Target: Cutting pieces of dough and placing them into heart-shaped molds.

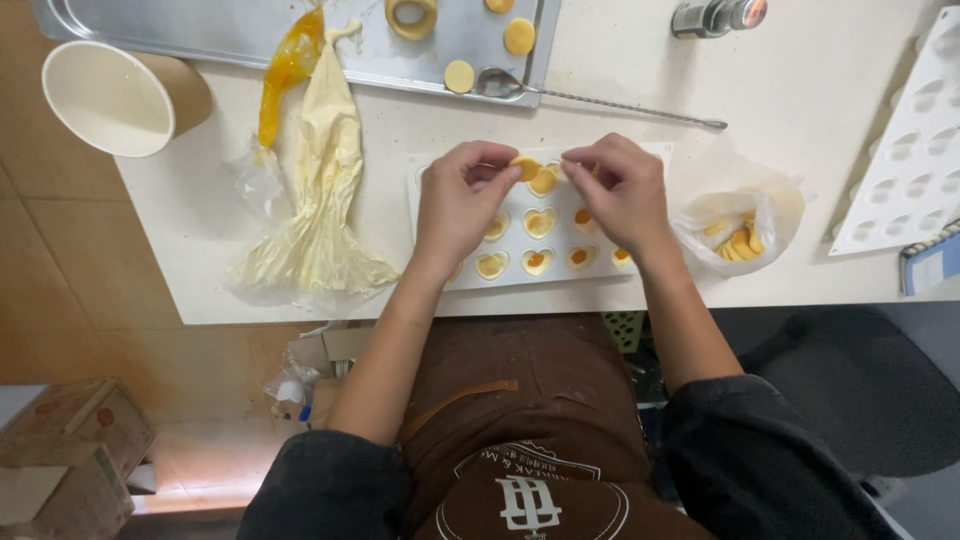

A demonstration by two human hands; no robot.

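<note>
White counter (800, 90) holds a mould (540, 235) under my hands. My left hand (460, 200) and right hand (620, 190) together pinch 1 disc (527, 166) over its far edge; a bag (740, 235) lies right of it.

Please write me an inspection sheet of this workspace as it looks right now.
Surface: white table, mostly covered.
Job's things: white mould with filled cavities; round biscuit disc pinched over it.
Clutter: piping bags, paper cup, metal tray, spoon, bag of discs, empty mould.
Grippers: left hand and right hand both on the disc.
Cables: nothing seen.
Surroundings: cardboard boxes, tiled floor.
</note>
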